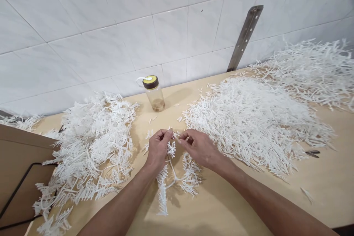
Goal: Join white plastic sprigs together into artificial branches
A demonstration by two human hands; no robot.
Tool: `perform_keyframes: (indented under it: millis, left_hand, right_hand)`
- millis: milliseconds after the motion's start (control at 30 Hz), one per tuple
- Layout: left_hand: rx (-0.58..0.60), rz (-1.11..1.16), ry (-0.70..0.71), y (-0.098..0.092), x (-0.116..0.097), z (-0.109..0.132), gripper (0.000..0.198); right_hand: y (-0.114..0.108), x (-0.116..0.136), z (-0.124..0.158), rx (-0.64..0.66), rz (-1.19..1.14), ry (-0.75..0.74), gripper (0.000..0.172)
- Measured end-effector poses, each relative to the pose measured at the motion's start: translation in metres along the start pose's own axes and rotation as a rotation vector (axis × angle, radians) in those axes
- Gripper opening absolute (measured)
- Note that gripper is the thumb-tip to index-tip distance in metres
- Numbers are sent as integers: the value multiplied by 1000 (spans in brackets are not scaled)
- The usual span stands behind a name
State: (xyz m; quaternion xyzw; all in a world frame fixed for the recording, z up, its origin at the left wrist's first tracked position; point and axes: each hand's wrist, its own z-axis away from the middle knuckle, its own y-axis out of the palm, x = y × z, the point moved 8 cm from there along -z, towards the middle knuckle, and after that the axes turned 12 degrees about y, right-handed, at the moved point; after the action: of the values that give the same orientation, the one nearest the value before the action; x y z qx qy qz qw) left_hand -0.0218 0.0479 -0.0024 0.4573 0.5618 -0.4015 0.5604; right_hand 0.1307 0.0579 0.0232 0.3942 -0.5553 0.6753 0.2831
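My left hand (158,147) and my right hand (198,146) meet over the wooden table (221,206), both pinched on the top of one white plastic branched piece (177,180). Its comb-like arms hang down and spread on the table below my hands. To the left lies a heap of whole white branched pieces (91,155). To the right spreads a wide pile of small loose white sticks (249,121).
A clear bottle with a yellow and brown lid (153,93) stands near the tiled wall. A metal strip (245,37) leans on the wall. More white scrap (312,70) lies far right. A brown cardboard box (16,177) sits at the left edge. A small dark tool (312,153) lies right.
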Motion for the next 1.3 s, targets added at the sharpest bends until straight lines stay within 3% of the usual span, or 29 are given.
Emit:
perform_keyframes:
  millis: [367, 667, 900, 1033, 1200, 1300]
  left_hand:
    - [27, 43, -44, 8, 0, 10, 31]
    - [34, -1, 32, 7, -1, 7, 29]
    - [26, 35, -58, 8, 1, 12, 26]
    - [43, 20, -76, 9, 1, 13, 28]
    - [43, -47, -47, 8, -2, 11, 34]
    - [34, -62, -34, 7, -1, 11, 34]
  right_hand:
    - [3, -12, 1, -45, -241, 187, 19]
    - [10, -8, 2, -10, -306, 189, 19]
    - [9, -12, -1, -44, -304, 231, 14]
    - [5, -13, -1, -76, -236, 208, 15]
    - [-4, 1, 2, -201, -54, 32, 9]
    - [-4, 2, 3, -221, 20, 14, 9]
